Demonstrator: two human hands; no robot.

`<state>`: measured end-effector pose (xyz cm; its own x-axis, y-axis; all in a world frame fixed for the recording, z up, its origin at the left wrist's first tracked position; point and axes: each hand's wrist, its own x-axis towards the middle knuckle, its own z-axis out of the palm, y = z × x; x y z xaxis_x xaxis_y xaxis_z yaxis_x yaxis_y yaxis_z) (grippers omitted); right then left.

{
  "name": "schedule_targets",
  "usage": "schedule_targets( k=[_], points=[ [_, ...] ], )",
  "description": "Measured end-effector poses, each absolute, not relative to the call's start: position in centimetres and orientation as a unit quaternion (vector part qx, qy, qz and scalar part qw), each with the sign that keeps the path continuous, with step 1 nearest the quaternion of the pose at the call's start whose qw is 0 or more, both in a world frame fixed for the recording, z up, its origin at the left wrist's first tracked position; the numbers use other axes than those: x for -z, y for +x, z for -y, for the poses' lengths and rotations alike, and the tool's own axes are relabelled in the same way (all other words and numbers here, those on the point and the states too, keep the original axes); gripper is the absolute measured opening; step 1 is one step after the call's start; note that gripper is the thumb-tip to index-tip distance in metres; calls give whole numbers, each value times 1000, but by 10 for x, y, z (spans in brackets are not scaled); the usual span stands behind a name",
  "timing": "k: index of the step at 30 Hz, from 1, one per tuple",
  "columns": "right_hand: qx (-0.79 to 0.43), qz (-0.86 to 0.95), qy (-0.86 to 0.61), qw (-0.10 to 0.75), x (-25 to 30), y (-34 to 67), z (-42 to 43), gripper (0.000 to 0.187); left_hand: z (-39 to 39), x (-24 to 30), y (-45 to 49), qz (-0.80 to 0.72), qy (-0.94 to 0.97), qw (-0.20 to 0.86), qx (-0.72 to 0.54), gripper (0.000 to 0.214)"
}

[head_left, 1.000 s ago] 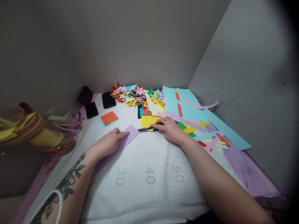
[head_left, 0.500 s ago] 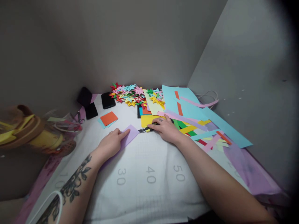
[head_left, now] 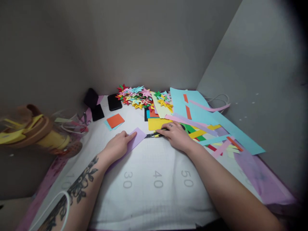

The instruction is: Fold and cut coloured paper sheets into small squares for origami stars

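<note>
A sheet of light purple paper (head_left: 139,138) lies slantwise on the white gridded mat (head_left: 144,205). My left hand (head_left: 117,146) presses on it with the index finger stretched along the sheet and the other fingers curled; part of the paper is hidden under the hand and forearm. To the right, my right hand (head_left: 176,136) is closed over a black-and-yellow utility knife (head_left: 154,135), whose tip points left at the paper's corner. The hand covers much of its handle. A yellow paper square (head_left: 154,124) lies just behind the right fingers.
Folded paper stars (head_left: 137,96) are heaped at the back, near a black phone (head_left: 115,102). Orange square paper (head_left: 115,120) lies left. Light blue sheets (head_left: 199,110) and coloured strips (head_left: 204,131) cover the right side. A transparent cup (head_left: 55,138) stands at the left edge.
The whole view has shifted slightly, so things appear a little further right. Both hands keep nearly the same place on the paper and the utility knife.
</note>
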<state>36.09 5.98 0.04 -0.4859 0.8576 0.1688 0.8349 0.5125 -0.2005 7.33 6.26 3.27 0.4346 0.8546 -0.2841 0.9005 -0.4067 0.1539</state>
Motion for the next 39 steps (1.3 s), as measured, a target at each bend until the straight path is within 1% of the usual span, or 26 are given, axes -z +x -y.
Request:
schedule_targets(
  k=[9,22,29,35,39],
  points=[
    [-52,861,-493,112,-7,358,-49,47,-63,-32,71,-524,835,147,73,57],
    [-29,866,-489,98,-14,352,-39,50,-62,-34,72,-528,833,150,76,58],
    [-48,872,-479,89,-17,342,-37,48,-62,-33,72,-523,836,149,65,56],
    [-62,875,-469,103,-14,342,-36,47,-64,-31,67,-519,835,175,42,52],
    [-68,878,-463,96,-17,335,-34,49,-66,-34,64,-513,834,203,23,47]
  ],
)
